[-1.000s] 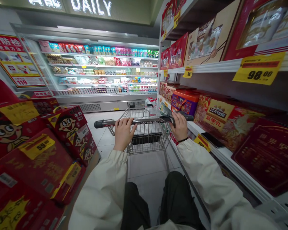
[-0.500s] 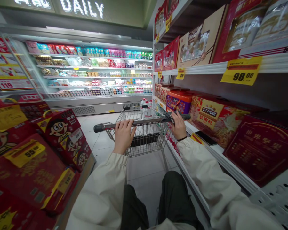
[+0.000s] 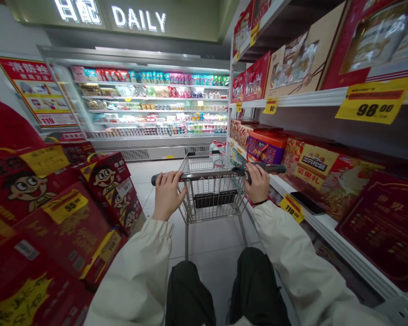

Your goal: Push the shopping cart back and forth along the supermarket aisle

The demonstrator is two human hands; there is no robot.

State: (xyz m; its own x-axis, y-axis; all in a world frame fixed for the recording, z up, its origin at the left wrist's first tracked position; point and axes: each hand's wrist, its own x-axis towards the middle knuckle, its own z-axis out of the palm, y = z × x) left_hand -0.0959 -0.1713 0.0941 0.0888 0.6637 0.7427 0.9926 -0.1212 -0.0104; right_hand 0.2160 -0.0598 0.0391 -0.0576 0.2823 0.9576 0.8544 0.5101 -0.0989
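Note:
My left hand (image 3: 168, 194) and my right hand (image 3: 257, 183) both grip the dark, silver-banded handle (image 3: 204, 174) of a wire shopping cart (image 3: 212, 194). The fingers of each hand wrap over the bar. The cart stands in front of me on the tiled aisle floor (image 3: 207, 240), and its basket holds a dark flat panel low down. Cream sleeves run from my wrists toward me. My dark trousers (image 3: 255, 290) show below, between my arms.
Shelves of boxed red gift sets (image 3: 329, 172) with yellow price tags line the right side. A black phone (image 3: 308, 203) lies on a shelf edge. Stacked red cartons (image 3: 64, 222) stand at left. A lit refrigerated case (image 3: 153, 108) stands ahead.
The view has turned, so the cart and my hands sit further right in the frame. Both hands stay on the handle.

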